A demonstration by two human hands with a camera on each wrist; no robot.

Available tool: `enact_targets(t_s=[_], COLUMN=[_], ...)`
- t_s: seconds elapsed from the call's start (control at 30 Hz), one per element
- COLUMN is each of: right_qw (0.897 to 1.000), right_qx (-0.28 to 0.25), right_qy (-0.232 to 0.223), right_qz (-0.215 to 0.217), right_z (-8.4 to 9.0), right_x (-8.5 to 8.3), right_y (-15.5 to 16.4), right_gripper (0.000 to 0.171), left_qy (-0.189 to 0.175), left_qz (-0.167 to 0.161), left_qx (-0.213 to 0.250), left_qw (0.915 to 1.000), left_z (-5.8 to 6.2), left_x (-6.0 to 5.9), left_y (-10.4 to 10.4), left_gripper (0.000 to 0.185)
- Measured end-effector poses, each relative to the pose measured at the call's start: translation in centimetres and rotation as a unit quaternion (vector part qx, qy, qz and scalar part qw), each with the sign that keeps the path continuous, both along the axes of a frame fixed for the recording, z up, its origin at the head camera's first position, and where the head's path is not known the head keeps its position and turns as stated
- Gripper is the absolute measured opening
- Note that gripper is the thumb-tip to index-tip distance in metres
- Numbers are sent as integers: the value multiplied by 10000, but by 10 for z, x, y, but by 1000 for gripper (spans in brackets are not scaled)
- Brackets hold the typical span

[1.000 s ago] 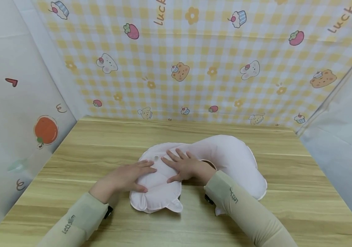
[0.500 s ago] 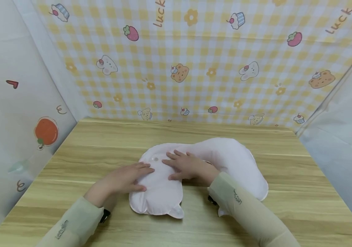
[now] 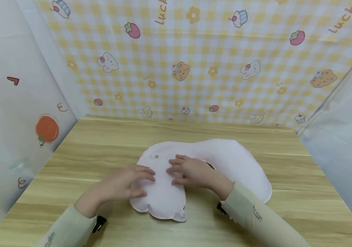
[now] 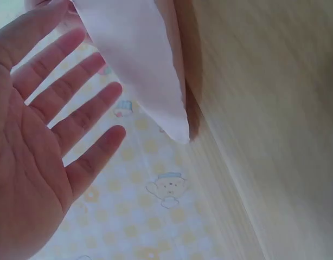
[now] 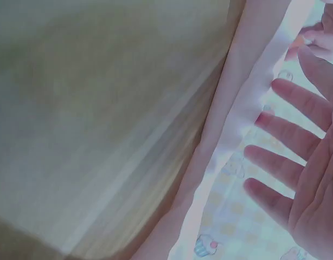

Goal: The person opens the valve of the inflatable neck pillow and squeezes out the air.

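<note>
A creased, yellow-and-white checked backdrop (image 3: pixel 206 48) printed with strawberries (image 3: pixel 132 30) and cupcakes (image 3: pixel 240 19) (even the brown word "luck" (image 3: pixel 161 12)) fills the top of the frame. White sheeting (image 3: pixel 6 120) covers the left, a pale bluish-white sheet (image 3: pixel 345 144) the right; a light-brown, wood-grained table (image 3: pixel 111 144) spans the bottom.

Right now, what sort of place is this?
Probably a small screened-off workspace or booth: a wood-grain table, a yellow-checked backdrop with cartoon prints rising behind it, and pale side panels closing it in left and right.
</note>
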State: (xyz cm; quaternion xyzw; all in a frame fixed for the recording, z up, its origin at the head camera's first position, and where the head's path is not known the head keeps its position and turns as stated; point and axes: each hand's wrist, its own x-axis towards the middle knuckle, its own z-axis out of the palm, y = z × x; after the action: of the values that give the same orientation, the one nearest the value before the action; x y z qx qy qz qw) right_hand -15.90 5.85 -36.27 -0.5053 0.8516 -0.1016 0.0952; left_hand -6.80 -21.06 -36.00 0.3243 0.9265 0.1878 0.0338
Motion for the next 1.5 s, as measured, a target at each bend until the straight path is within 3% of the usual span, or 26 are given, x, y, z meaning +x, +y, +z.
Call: enact_targets(t_s=[0.2, 0.4, 0.57, 1.13, 1.5], right_qw=[9996, 9945, 9921, 9893, 9843], right_qx=[218, 1046, 1240, 1446, 1702], right_qy=[141, 56, 198, 32, -31], right_qz=[68, -64, -45, -186, -457], right_z=[-4, -11, -18, -21, -25], right_x=[9, 16, 18, 11, 1], right_y=[-4, -6, -6, -7, -8], right_gripper=[57, 76, 81, 96, 120], left_qy=[158, 290, 296, -164, -562], left_qz=[-163, -184, -138, 28, 274], left_qx=[-144, -378, -498, -706, -577], left_qw=[9996, 9987, 9982, 9974, 9964], left_z=[-3, -11, -16, -17, -14], left_x=[6, 6, 5, 2, 7], left_y=[2, 2, 3, -1, -11], left_gripper=[37, 39, 41, 46, 59])
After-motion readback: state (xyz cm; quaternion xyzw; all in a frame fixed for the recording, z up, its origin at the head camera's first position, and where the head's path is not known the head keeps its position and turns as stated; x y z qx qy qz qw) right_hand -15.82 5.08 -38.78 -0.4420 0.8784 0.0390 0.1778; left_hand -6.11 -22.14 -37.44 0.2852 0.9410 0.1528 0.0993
